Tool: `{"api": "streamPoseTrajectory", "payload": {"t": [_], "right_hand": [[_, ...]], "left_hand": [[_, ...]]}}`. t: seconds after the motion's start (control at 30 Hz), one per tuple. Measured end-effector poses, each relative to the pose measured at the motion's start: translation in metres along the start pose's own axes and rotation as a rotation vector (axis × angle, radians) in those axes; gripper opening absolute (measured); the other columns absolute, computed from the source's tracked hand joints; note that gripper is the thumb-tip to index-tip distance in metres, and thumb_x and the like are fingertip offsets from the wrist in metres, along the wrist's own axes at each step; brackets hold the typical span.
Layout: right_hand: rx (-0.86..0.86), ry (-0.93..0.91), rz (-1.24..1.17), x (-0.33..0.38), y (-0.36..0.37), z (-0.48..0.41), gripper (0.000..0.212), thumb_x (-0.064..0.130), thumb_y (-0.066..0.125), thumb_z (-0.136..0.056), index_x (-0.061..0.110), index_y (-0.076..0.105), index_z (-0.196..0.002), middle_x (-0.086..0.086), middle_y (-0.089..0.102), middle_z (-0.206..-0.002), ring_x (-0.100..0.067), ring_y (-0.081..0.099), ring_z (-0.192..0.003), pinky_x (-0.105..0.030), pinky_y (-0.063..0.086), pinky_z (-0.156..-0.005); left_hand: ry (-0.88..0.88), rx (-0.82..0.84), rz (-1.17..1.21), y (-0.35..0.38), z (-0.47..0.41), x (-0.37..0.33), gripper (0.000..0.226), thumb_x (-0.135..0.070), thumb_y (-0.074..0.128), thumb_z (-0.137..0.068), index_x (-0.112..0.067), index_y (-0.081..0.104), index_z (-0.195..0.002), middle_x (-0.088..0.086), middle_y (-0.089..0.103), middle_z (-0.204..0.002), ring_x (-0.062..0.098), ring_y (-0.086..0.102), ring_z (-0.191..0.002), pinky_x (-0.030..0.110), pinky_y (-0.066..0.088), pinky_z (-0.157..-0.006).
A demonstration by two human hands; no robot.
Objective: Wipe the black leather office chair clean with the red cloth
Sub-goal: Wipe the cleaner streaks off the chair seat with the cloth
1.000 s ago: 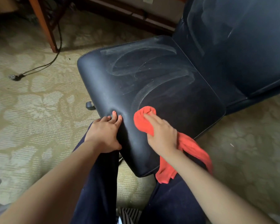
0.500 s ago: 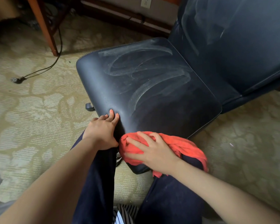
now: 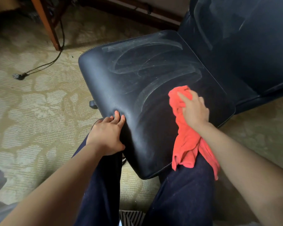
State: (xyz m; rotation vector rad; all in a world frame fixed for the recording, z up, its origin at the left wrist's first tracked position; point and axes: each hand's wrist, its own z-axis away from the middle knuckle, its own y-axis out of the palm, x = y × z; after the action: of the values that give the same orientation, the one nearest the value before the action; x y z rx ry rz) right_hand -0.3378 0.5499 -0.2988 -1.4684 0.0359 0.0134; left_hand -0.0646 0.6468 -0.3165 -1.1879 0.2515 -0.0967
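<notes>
I stood over the black leather office chair point(image 3: 153, 75), and its seat is what I place everything else by. My right hand point(image 3: 194, 111) lay on the seat's right part, near the edge closest to me. Its fingers were curled over a bunched end of the red cloth point(image 3: 186, 144) and pressed it onto the leather. The rest of the cloth trailed back under my wrist, off the seat's near edge and over my dark trouser leg point(image 3: 178, 201). My left hand point(image 3: 107, 132) rested on the seat's left near corner. Its fingers were fairly straight and lay on the leather, the thumb was against the seat's side, and it held nothing. Pale curved streaks crossed the middle and far part of the seat. The backrest point(image 3: 243, 38) rose beyond the seat's far right side and was streaked too. Left of the seat lay patterned carpet point(image 3: 31, 111), with a caster point(image 3: 92, 104) showing just under the seat's left edge. Farther left of the seat a black cable point(image 3: 55, 59) ran across the carpet past a wooden leg point(image 3: 46, 25).
</notes>
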Motion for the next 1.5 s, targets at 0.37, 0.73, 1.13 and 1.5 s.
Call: {"api": "streamPoseTrajectory", "payload": {"t": [0.37, 0.73, 1.13, 1.5], "right_hand": [[-0.033, -0.083, -0.098, 0.067, 0.004, 0.04, 0.061, 0.015, 0.054, -0.09, 0.041, 0.034, -0.142, 0.005, 0.036, -0.145, -0.031, 0.045, -0.117, -0.039, 0.045, -0.085], [-0.153, -0.767, -0.016, 0.072, 0.027, 0.139, 0.046, 0.014, 0.054, -0.073, 0.036, 0.066, -0.111, 0.006, 0.065, -0.109, -0.024, 0.059, -0.077, -0.03, 0.051, -0.061], [0.105, -1.286, 0.266, 0.044, 0.028, 0.17, 0.03, 0.027, 0.058, -0.082, 0.046, 0.063, -0.104, 0.018, 0.064, -0.098, -0.011, 0.054, -0.085, -0.024, 0.039, -0.064], [-0.302, -0.38, -0.419, 0.058, -0.016, 0.048, 0.054, 0.009, 0.06, -0.082, 0.026, 0.054, -0.133, 0.003, 0.056, -0.132, -0.029, 0.05, -0.097, -0.027, 0.037, -0.087]], "left_hand": [[0.002, 0.015, 0.033, -0.001, -0.002, 0.003, 0.098, -0.053, 0.062, -0.071, -0.022, 0.015, -0.151, 0.004, 0.012, -0.159, 0.021, 0.03, -0.138, 0.034, 0.032, -0.106], [-0.024, 0.01, 0.014, -0.003, 0.002, 0.002, 0.096, -0.048, 0.062, -0.07, -0.022, 0.016, -0.15, 0.004, 0.013, -0.159, 0.021, 0.03, -0.14, 0.035, 0.033, -0.105], [-0.036, -0.018, -0.034, 0.001, 0.003, 0.0, 0.096, -0.05, 0.062, -0.071, -0.021, 0.016, -0.15, 0.005, 0.014, -0.159, 0.021, 0.033, -0.138, 0.037, 0.035, -0.103], [-0.039, -0.042, -0.022, 0.002, -0.001, 0.001, 0.091, -0.048, 0.059, -0.075, -0.021, 0.016, -0.15, 0.005, 0.014, -0.159, 0.021, 0.033, -0.138, 0.036, 0.035, -0.104]]}}
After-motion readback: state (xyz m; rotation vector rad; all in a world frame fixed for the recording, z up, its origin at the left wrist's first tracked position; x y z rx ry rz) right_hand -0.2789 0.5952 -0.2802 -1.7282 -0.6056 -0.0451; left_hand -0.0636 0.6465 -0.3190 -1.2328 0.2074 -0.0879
